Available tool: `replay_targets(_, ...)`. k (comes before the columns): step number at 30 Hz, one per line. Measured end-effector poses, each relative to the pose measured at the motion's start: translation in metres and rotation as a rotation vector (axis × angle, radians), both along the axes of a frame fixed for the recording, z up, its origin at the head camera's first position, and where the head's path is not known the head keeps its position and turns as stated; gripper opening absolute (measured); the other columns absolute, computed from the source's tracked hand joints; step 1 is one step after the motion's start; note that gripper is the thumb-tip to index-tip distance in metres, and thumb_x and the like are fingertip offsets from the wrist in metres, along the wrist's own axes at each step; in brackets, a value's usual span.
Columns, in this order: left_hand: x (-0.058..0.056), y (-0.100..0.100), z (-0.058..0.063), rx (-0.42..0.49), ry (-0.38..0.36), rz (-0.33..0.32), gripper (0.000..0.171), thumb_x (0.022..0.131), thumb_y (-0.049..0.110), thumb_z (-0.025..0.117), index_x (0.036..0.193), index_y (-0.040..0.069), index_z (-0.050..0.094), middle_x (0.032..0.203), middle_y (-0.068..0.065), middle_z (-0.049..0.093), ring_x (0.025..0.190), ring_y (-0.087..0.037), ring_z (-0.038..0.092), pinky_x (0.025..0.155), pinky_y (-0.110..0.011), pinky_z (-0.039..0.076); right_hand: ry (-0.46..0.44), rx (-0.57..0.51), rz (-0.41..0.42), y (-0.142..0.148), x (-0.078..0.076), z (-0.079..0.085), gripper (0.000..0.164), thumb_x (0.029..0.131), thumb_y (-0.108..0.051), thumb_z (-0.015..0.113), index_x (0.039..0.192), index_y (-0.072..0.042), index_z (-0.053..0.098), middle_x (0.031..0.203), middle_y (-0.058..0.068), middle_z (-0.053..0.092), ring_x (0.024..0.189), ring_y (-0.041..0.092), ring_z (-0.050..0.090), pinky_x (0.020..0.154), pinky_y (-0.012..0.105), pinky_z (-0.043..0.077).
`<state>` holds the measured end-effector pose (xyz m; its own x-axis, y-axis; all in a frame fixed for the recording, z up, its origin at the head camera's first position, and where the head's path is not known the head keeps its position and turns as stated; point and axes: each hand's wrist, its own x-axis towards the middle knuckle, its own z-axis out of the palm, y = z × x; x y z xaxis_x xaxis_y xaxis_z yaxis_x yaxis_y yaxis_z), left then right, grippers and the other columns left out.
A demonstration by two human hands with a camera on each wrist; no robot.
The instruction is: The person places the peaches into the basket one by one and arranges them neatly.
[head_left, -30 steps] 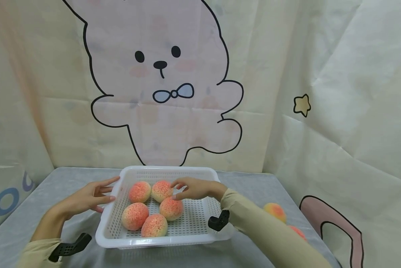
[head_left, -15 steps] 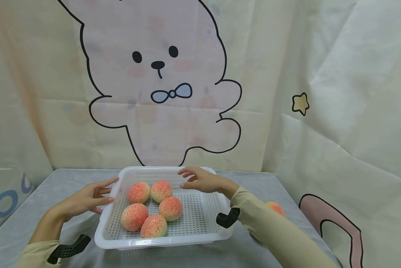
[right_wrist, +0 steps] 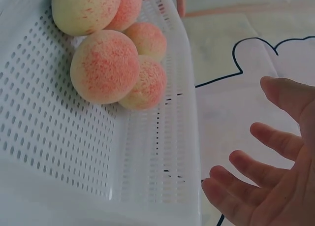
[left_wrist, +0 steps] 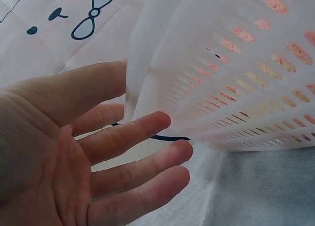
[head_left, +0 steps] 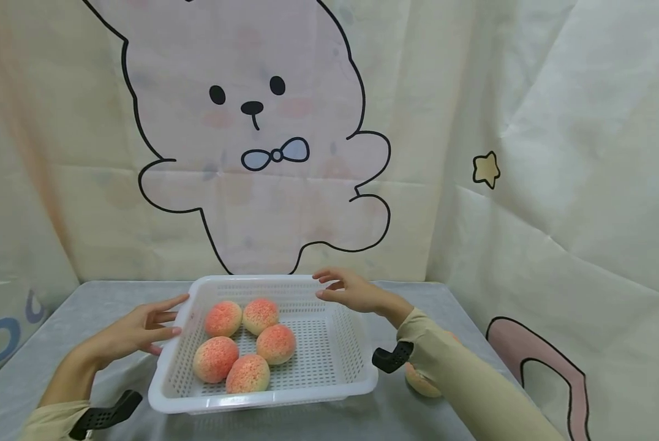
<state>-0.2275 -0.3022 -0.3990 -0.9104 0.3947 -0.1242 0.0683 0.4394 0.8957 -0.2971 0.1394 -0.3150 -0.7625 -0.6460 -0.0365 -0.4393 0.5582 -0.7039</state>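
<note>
Grey table [head_left: 390, 419], white basket [head_left: 321, 352], peaches [head_left: 275, 344] inside (five)

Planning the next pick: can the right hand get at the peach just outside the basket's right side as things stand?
Probably yes, by drawing back: the right hand is empty near the far right corner of the basket. In view, only the sleeve hides part of the peach.

Fingers [left_wrist: 127, 136] spread beside the slotted white basket [left_wrist: 184, 44].

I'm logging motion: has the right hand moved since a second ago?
Yes. Against the white basket in the head view, the right hand has moved rightward and back, away from the peaches.
</note>
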Motion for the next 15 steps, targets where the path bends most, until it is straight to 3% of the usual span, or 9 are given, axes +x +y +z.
replay_targets(7, 0.002, -0.001, -0.004, -0.009, 0.016, 0.015, 0.083, 0.1, 0.024, 0.064, 0.163, 0.007, 0.011, 0.155, -0.039, 0.031, 0.12, -0.039, 0.066, 0.076, -0.042, 0.063, -0.024, -0.04, -0.033, 0.022, -0.001, -0.001, 0.05, 0.103, -0.026, 0.057, 0.147, -0.007, 0.047, 0.152, 0.023, 0.048, 0.134, 0.042, 0.054, 0.105, 0.054, 0.05)
replay_targets(15, 0.001, -0.001, -0.003, 0.0, 0.016, 0.006, 0.083, 0.1, 0.023, 0.063, 0.163, 0.008, 0.011, 0.156, -0.039, 0.031, 0.118, -0.034, 0.067, 0.076, -0.042, 0.063, -0.034, -0.065, -0.107, 0.062, -0.008, -0.01, 0.05, 0.104, -0.025, 0.055, 0.148, -0.003, 0.045, 0.152, 0.029, 0.045, 0.135, 0.047, 0.052, 0.104, 0.056, 0.051)
